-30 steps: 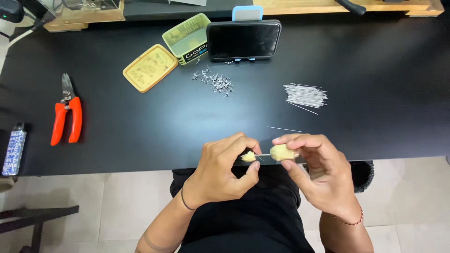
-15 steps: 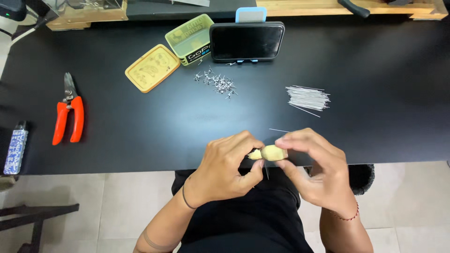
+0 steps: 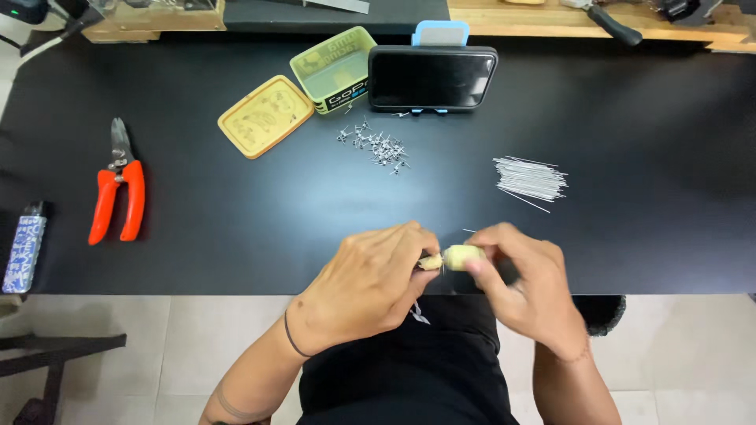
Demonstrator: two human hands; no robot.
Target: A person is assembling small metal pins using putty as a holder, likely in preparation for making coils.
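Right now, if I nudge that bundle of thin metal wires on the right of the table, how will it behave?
The bundle of thin wires lies loose and untied, so it would probably scatter. The strands look round and straight on the smooth black table, so likely to roll. Being so fine, they seem light and easily bent.

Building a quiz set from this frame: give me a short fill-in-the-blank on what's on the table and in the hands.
1. The left hand and right hand hold one small ____-coloured piece between them.
2. The cutters on the table's left side have ____ handles.
3. The phone stands in a ____ holder.
4. The tin's lid lies ____ the open tin, not on it.

Missing words: yellow; orange; blue; beside
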